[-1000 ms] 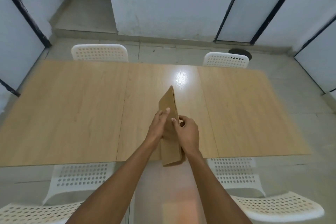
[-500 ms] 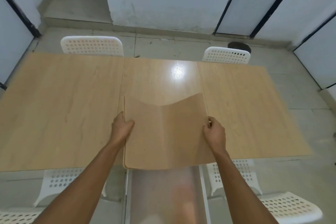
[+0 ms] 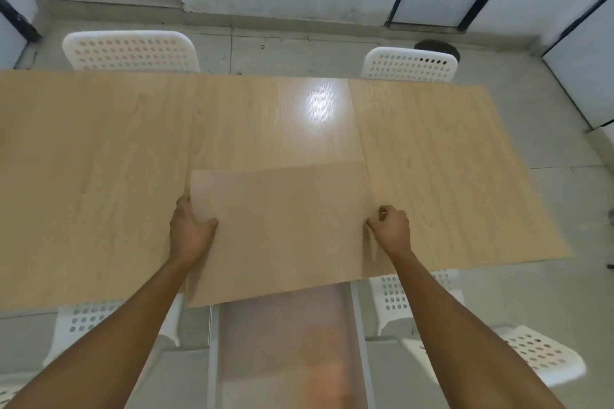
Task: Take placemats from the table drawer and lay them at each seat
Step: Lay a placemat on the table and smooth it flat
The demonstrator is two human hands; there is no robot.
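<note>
Two hands, left hand point(image 3: 192, 232) and right hand point(image 3: 390, 230), fingers pinching opposite side edges of placemat point(image 3: 282, 232), its near edge overhanging table point(image 3: 99, 176).

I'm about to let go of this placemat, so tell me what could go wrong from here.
1. The placemat hangs past the near table edge, over the open drawer; once released it may tip or slide off.
2. The left hand and right hand hold its side edges; uneven release could skew it.
3. It lies at the table's middle, between the two near chairs, so it probably does not line up with either seat.
</note>
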